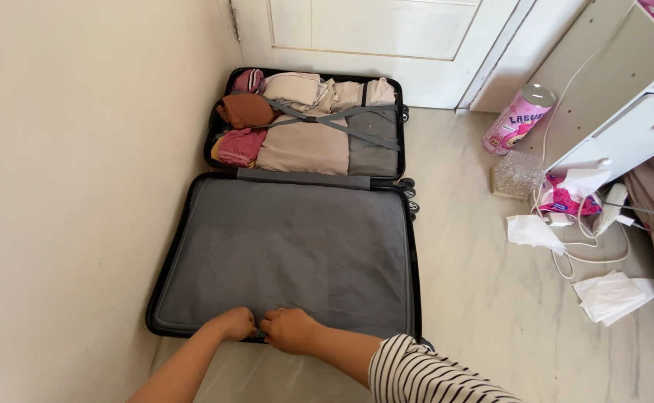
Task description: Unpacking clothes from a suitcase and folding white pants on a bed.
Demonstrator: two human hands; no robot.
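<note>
An open black suitcase [189, 195] lies on the floor against the wall. Its far half holds folded clothes [302, 145] in beige, grey, pink and brown under crossed grey straps [327, 118]. A grey fabric divider [289, 250] covers the near half. My left hand [231, 324] and my right hand [289, 329] sit side by side at the near edge of the divider, both with fingers curled on that edge. I cannot tell whether they pinch a zipper pull or the fabric. A striped sleeve covers my right arm.
A cream wall runs along the left and a white door [371, 37] stands behind the case. To the right are a pink can [517, 119], a clear bumpy container [515, 175], white cables [580, 246], tissues [610, 295] and a white drawer unit [625, 97] on the marble floor.
</note>
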